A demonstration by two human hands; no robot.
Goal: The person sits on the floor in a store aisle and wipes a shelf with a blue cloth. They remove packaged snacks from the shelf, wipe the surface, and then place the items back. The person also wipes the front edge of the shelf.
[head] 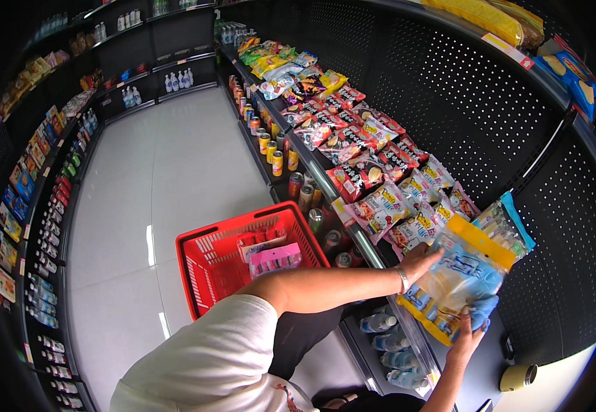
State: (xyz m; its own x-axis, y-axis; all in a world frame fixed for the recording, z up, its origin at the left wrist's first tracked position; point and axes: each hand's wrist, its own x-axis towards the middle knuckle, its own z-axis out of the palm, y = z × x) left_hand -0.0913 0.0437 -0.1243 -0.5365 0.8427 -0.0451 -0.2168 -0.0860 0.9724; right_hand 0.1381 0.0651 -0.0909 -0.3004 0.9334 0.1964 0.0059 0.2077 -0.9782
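Note:
My left hand (pixel 419 265), with a bracelet at the wrist, grips the left edge of a blue and yellow snack bag (pixel 465 270). At the bag's lower right, my right hand (pixel 467 335) holds its edge together with a crumpled blue cloth (pixel 483 311). The bag is tilted above the shelf, its printed front and clear window facing me. Partly behind it is a clear bag with a light-blue top (pixel 506 226). Just beyond my left hand lie pastel snack packets (pixel 414 229). Some of my fingers are hidden behind the bag.
A red shopping basket (pixel 190 273) stands to my left, holding a pink-topped packet (pixel 276 259) and a red packet (pixel 262 239). Drink cans (pixel 277 164) and water bottles (pixel 390 342) line the lower shelf. A yellow-green cylindrical container (pixel 517 378) is at the lower right.

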